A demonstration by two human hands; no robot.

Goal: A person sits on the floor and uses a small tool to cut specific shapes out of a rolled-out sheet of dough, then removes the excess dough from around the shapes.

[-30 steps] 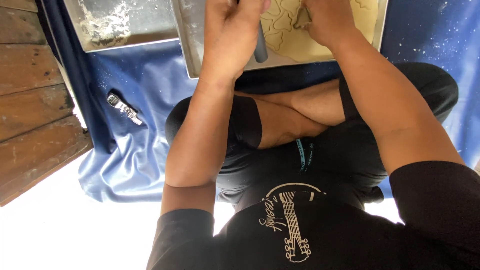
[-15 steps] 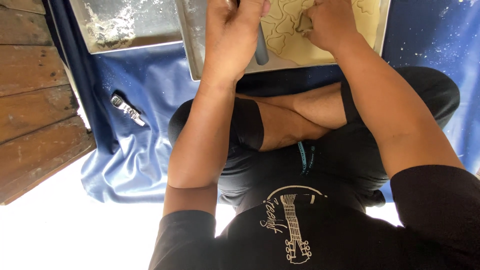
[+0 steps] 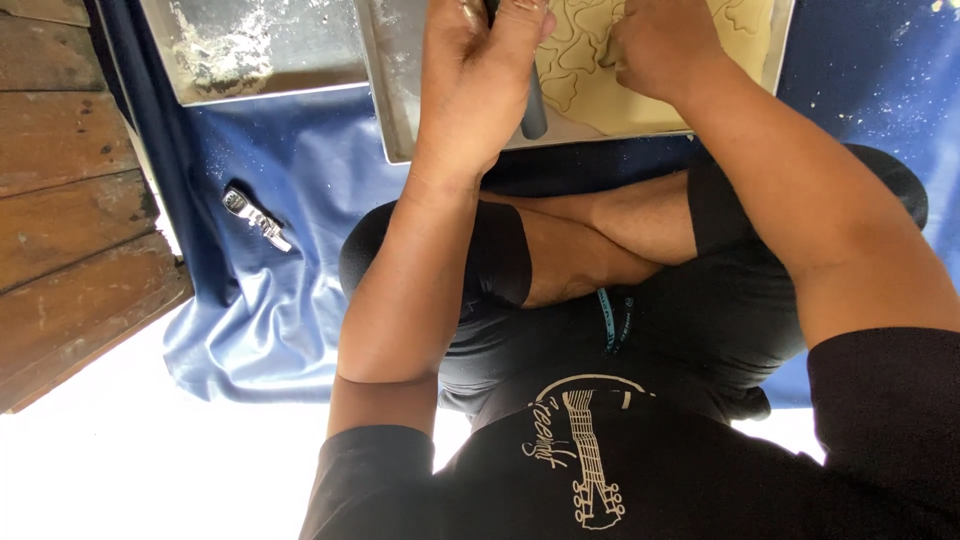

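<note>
Up at the top edge, the dough sheet (image 3: 610,95) lies flat in a tray (image 3: 395,110), cut lines all over it, dead ahead of the crossed legs. Right hand (image 3: 655,45) sits on it with fingers bunched down, though I can't tell what it's pinching. Left hand (image 3: 480,70) is just beside, curled around a dark rod (image 3: 533,110) that points back toward the body.

Off to the left: a second floury tray (image 3: 250,50) and a small metal tool (image 3: 257,217) on the blue cloth (image 3: 300,150).

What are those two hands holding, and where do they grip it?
The left hand grips a dark rod-like tool by its upper part. The right hand presses on the dough sheet; any hold is unclear.
</note>
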